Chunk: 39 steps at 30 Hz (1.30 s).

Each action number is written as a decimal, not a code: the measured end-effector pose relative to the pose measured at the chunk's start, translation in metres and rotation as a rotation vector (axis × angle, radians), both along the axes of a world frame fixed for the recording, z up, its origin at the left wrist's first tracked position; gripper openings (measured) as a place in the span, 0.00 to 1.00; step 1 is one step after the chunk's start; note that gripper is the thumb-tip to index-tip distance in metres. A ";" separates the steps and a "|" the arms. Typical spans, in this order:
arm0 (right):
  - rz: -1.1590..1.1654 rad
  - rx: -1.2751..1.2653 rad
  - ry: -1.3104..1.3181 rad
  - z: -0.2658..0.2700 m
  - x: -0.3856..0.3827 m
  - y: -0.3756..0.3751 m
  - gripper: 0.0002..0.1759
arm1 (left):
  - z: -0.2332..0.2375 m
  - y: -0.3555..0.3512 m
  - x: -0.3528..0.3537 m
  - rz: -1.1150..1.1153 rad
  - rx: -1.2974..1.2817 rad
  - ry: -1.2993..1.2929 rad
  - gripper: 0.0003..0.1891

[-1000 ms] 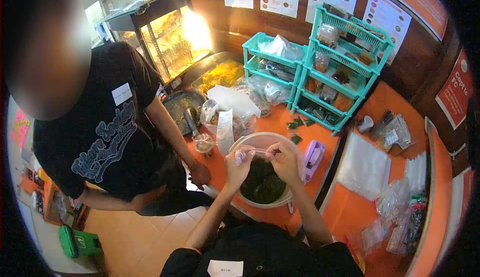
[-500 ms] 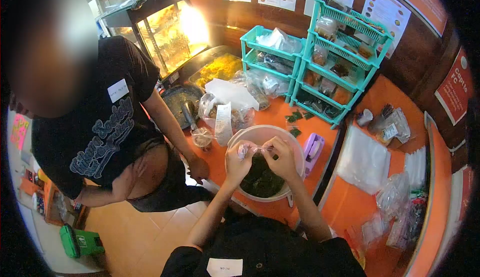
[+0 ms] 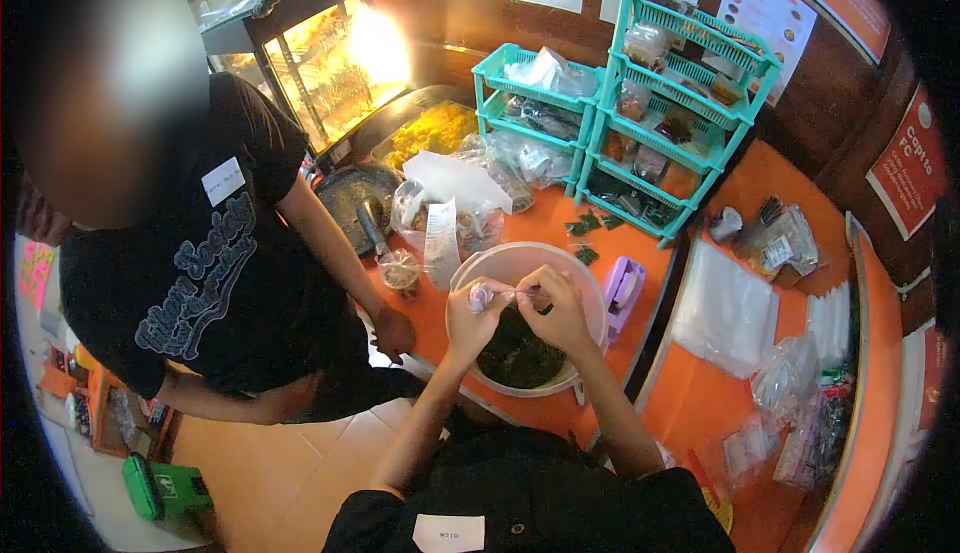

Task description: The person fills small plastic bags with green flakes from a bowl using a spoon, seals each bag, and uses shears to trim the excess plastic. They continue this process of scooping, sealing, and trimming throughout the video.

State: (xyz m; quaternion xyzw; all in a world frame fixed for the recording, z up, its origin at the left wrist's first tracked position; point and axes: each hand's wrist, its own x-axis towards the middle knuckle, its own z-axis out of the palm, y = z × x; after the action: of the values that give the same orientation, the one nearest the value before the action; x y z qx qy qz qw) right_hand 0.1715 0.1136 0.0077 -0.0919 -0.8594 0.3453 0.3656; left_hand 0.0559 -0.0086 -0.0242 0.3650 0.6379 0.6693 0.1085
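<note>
Over a white bucket (image 3: 592, 283), both of my hands are raised with their fingertips close together. My left hand (image 3: 474, 321) is closed around a small clear plastic bag (image 3: 481, 297), part of which bulges out near the thumb. Thumb and finger of my right hand (image 3: 555, 311) pinch the same thin plastic at the other end. Dark green, leafy-looking flakes (image 3: 518, 353) lie in the bucket below. Just right of the bucket is a purple tape dispenser or sealer (image 3: 625, 293). Small packets of dark green stuff (image 3: 590, 225) lie behind it.
A co-worker in a black shirt (image 3: 215, 253) stands at my left, one hand (image 3: 393, 335) by the counter edge. Turquoise tiered baskets (image 3: 665, 118) hold packets. Clear plastic bags (image 3: 725, 308) are stacked at right. A lit display case (image 3: 330, 63), yellow food (image 3: 435, 131) and a stone mortar (image 3: 345, 203) stand behind.
My fingertips have drawn slightly closer together on the plastic. The co-worker's near arm has shifted across the waist, and the whole view has moved a little.
</note>
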 end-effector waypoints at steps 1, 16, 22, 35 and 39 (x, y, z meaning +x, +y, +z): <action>0.007 0.010 -0.017 0.000 -0.001 0.000 0.06 | -0.001 0.000 -0.001 -0.005 0.004 -0.003 0.02; -0.085 0.140 -0.107 0.003 0.018 0.007 0.04 | -0.007 -0.003 -0.003 0.134 0.093 -0.037 0.01; -0.113 0.111 -0.109 0.011 0.028 0.002 0.04 | -0.008 -0.003 -0.001 0.081 0.074 -0.109 0.04; -0.469 -0.086 0.080 0.086 0.027 0.034 0.24 | -0.003 -0.010 -0.021 -0.621 0.267 -0.919 0.16; -0.094 -0.054 0.027 0.043 0.010 0.011 0.19 | 0.006 -0.014 -0.022 -0.690 0.275 -1.065 0.21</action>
State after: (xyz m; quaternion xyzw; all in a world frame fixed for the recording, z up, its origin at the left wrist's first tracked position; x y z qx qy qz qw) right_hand 0.1812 0.1248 0.0507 -0.1372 -0.8396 0.3519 0.3905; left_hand 0.0337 -0.0223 -0.0187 0.1778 0.2515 0.7609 0.5712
